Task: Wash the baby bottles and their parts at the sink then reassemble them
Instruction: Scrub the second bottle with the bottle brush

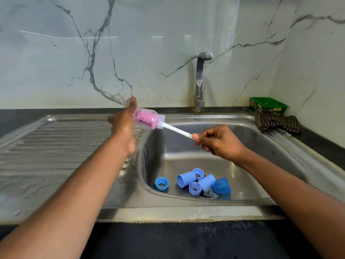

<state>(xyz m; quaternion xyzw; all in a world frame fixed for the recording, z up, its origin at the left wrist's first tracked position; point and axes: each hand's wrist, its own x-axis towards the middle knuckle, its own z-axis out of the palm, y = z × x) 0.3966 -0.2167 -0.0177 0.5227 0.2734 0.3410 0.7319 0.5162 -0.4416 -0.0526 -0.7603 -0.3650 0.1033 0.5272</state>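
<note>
clear bottle (149, 119): tilted, pink brush (147, 119) inside | blue parts (197, 181): basin, perhaps six

You've got soft, even daylight-type light here, fairly bright, no hard shadows. The marble wall (130, 53) behind the tap (200, 79) throws back long thin white streaks of glare, left of the tap & level w/ its spout. The sink (186, 157) basin glints dully below the tap; its left inner wall sits in shade. Faint shadow of the tap falls on the wall just right of it. Wide-angle bend: counter edge bows, esp. far left & right of the tap. Left hand (124, 126) & bottle (149, 119) show motion blur; the rest is reasonably sharp, slightly soft overall.
</note>
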